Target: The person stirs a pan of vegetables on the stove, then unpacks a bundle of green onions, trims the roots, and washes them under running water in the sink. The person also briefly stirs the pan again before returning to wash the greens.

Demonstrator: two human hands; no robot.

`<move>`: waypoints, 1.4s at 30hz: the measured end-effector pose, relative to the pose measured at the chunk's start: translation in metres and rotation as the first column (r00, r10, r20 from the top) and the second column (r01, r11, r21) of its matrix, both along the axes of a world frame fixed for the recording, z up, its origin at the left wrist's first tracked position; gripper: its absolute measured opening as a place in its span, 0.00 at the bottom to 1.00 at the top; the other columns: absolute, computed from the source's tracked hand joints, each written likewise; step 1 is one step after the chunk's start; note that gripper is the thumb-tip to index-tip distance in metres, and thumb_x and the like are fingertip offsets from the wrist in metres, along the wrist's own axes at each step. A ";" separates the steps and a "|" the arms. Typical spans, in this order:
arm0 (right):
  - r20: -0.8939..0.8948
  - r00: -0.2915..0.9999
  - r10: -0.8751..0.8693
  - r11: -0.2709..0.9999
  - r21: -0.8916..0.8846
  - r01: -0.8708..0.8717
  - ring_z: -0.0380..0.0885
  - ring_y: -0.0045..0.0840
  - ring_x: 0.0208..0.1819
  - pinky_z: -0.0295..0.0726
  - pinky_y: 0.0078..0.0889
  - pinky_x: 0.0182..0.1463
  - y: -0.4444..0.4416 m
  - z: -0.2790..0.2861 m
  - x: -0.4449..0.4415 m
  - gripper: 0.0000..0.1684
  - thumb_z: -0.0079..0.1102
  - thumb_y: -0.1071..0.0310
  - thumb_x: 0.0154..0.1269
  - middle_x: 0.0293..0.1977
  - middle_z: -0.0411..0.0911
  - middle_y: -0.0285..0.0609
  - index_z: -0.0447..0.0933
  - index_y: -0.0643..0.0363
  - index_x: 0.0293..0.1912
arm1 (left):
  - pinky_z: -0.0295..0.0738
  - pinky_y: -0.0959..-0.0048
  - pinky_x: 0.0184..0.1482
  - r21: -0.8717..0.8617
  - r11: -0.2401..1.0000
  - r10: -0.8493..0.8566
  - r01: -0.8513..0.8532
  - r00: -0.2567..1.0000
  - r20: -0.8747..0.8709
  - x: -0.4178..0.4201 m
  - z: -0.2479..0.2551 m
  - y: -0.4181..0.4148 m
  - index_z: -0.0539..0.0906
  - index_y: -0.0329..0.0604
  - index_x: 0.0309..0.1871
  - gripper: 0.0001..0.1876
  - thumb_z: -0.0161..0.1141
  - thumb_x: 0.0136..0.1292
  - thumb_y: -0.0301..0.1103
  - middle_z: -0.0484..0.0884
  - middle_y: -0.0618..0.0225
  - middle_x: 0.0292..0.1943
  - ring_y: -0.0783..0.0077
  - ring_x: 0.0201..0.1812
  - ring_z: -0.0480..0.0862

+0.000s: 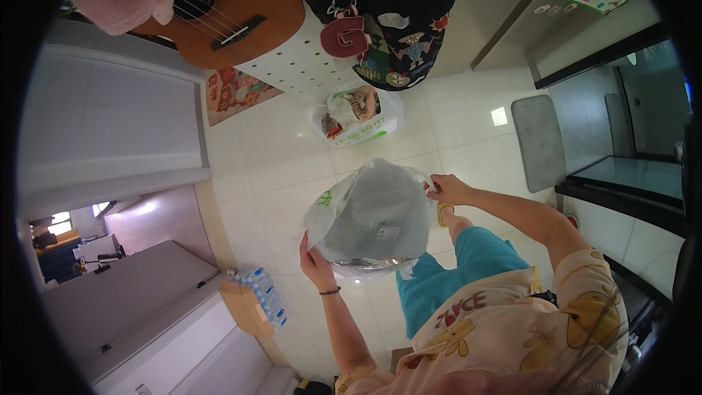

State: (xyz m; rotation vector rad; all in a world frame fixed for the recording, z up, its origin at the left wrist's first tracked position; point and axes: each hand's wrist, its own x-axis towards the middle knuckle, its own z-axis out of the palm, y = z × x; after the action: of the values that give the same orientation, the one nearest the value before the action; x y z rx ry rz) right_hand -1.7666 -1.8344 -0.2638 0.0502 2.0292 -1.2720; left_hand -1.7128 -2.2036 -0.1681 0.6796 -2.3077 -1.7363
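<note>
A translucent white plastic bag (324, 214) with green print hangs between my two hands, above the tiled floor. My left hand (316, 264) grips its rim on the left side. The bag's gathered upper right edge is pinched in the fingers of my right hand (448, 190). Inside sits a large grey package (378, 206) with a small label; silvery foil (364, 264) shows along its lower edge. What lies under the package is hidden. Farther off, a second white plastic bag (359, 137) stands on the floor, filled with wrapped goods.
A black patterned tote bag (422, 27) and a small guitar (263, 5) hang by a white pegboard (296, 68). On the left, a cardboard box (244, 307) stands beside packed plastic bottles (266, 293). A grey mat (537, 142) lies near the glass-panelled doorway at right.
</note>
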 end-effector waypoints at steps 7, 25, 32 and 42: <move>-0.095 0.992 -0.077 0.975 0.199 0.095 0.80 0.50 0.39 0.79 0.45 0.43 -0.023 -0.032 -0.038 0.13 0.61 0.68 0.58 0.35 0.81 0.54 0.74 0.60 0.43 | 0.81 0.60 0.36 -0.584 0.717 -0.052 0.381 0.865 0.499 -0.057 -0.151 -0.079 0.85 0.46 0.51 0.15 0.59 0.62 0.34 0.86 0.52 0.31 0.51 0.34 0.85; 0.198 0.673 -0.713 0.693 0.051 0.720 0.80 0.32 0.48 0.83 0.30 0.48 -0.059 -0.114 -0.035 0.32 0.56 0.75 0.64 0.60 0.68 0.51 0.63 0.54 0.67 | 0.82 0.61 0.41 0.294 0.955 -0.217 -0.044 0.576 0.788 -0.101 -0.299 -0.134 0.65 0.45 0.67 0.26 0.54 0.66 0.25 0.77 0.53 0.55 0.50 0.48 0.84; 0.206 0.535 -0.819 0.551 0.028 0.834 0.82 0.28 0.42 0.82 0.27 0.45 0.023 -0.074 0.046 0.24 0.52 0.72 0.68 0.49 0.76 0.44 0.68 0.59 0.63 | 0.81 0.62 0.39 0.352 0.935 -0.307 -0.051 0.385 0.870 -0.020 -0.295 -0.116 0.69 0.47 0.62 0.24 0.58 0.63 0.25 0.81 0.54 0.49 0.50 0.43 0.86; -0.137 0.462 -0.876 0.425 0.232 0.875 0.84 0.34 0.38 0.81 0.33 0.44 0.118 0.046 0.417 0.14 0.53 0.71 0.66 0.38 0.83 0.50 0.78 0.64 0.50 | 0.78 0.68 0.27 0.185 0.462 -0.458 0.867 0.055 0.887 0.031 -0.257 0.014 0.74 0.45 0.59 0.19 0.55 0.63 0.27 0.84 0.58 0.42 0.63 0.34 0.87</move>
State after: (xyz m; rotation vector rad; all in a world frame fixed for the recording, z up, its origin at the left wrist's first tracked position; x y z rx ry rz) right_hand -1.3494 -1.7162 -0.2179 1.4504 2.1981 -1.5203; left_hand -1.6819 -2.1891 -0.4252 0.3187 -4.2084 -0.9031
